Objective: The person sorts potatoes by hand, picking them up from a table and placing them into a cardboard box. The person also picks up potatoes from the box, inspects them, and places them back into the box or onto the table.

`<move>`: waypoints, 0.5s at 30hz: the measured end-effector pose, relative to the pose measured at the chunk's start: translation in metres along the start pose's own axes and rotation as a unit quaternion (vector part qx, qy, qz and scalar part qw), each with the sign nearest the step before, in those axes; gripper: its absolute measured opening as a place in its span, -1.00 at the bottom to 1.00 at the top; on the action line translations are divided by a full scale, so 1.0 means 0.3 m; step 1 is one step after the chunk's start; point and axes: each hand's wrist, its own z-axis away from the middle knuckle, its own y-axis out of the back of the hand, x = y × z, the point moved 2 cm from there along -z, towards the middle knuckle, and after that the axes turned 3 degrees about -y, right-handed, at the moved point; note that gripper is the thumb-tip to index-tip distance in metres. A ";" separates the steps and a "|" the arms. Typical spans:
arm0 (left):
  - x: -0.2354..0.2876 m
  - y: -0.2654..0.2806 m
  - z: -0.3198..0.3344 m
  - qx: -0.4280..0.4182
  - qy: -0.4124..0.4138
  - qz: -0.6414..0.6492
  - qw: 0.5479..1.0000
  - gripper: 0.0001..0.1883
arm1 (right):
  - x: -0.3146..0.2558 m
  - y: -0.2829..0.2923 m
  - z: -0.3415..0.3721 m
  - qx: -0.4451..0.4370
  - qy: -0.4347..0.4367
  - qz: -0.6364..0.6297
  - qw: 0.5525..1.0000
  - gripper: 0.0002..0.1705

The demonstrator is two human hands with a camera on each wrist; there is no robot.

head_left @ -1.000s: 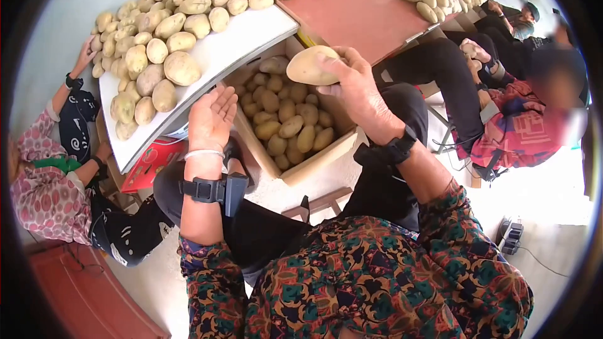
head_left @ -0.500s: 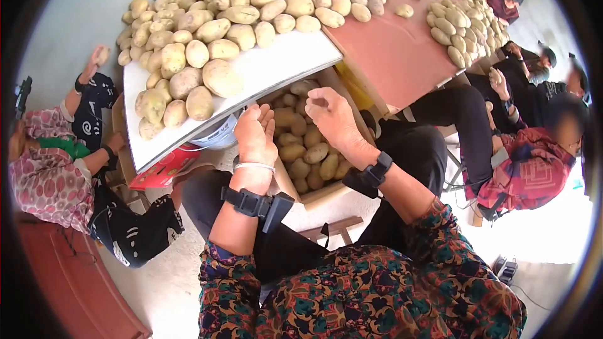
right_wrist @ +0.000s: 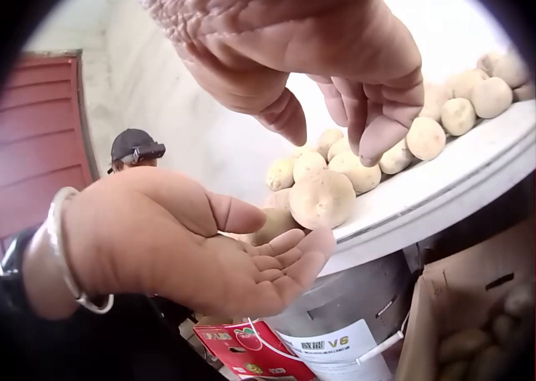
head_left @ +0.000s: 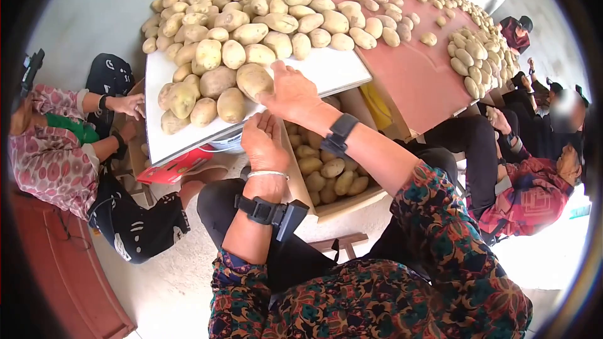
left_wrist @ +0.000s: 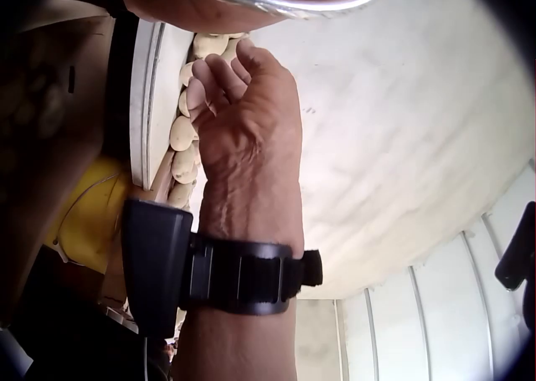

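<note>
In the head view my right hand reaches over the front of the white board, its fingers beside a large round potato. The right wrist view shows its thumb and fingers bent downward and apart, with a gap above that large potato and nothing between them. My left hand, with a silver bangle at the wrist, is below the board's front edge. Its palm faces up, empty, fingers loosely extended in the right wrist view. More potatoes are heaped on the board behind.
Below the board stands a cardboard box part filled with potatoes. A bucket and a red carton sit under the board's edge. The red tabletop carries more potatoes. Other people sit at both sides.
A second ago my right hand held a potato over the cardboard box; half a second ago it was empty there. It has since moved up and left to the board. My left hand stays palm up.
</note>
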 end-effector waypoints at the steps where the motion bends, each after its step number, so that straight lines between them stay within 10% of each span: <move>1: 0.008 0.009 -0.005 0.000 -0.001 0.002 1.000 -0.52 | -0.014 -0.017 -0.014 0.006 0.000 0.023 1.000 -0.31; 11: 0.041 0.035 -0.043 -0.035 -0.004 -0.003 0.999 -0.52 | 0.072 -0.068 -0.050 0.017 0.014 -0.044 0.999 -0.21; 15: 0.028 0.050 -0.081 -0.013 0.000 -0.022 1.000 -0.54 | 0.175 -0.003 0.033 -0.047 -0.130 -0.490 0.860 -0.26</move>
